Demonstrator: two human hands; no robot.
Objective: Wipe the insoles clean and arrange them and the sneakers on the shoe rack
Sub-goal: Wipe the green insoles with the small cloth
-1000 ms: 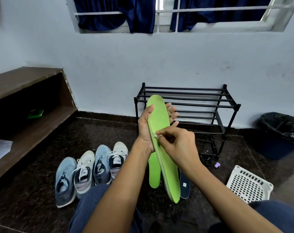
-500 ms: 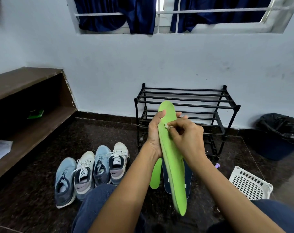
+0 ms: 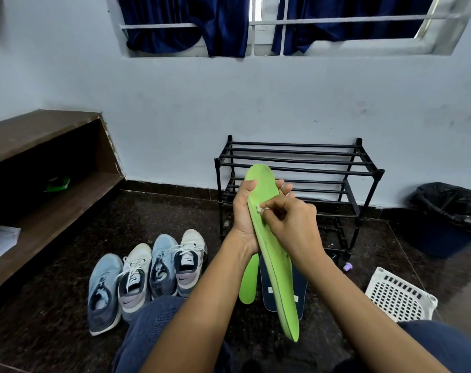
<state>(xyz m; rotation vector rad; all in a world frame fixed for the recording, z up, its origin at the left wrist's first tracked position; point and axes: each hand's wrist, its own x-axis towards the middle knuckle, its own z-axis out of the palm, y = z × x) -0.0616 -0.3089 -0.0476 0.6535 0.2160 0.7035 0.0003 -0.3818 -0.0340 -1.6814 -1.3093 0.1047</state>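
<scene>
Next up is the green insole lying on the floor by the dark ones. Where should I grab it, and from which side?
Take the floor green insole at its near rounded end, coming from its left. That end lies bare on the floor; its far end is hidden behind the left hand and held insole, and the dark insoles sit close on its right. A pinch on the thin edge should work.

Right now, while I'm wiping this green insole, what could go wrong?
The left hand holds the green insole only near its toe, so the long free end may flex or slip under rubbing. The white wipe pinched by the right hand looks tiny and could drop. The insoles on the floor lie underneath and could catch loosened dirt.
</scene>
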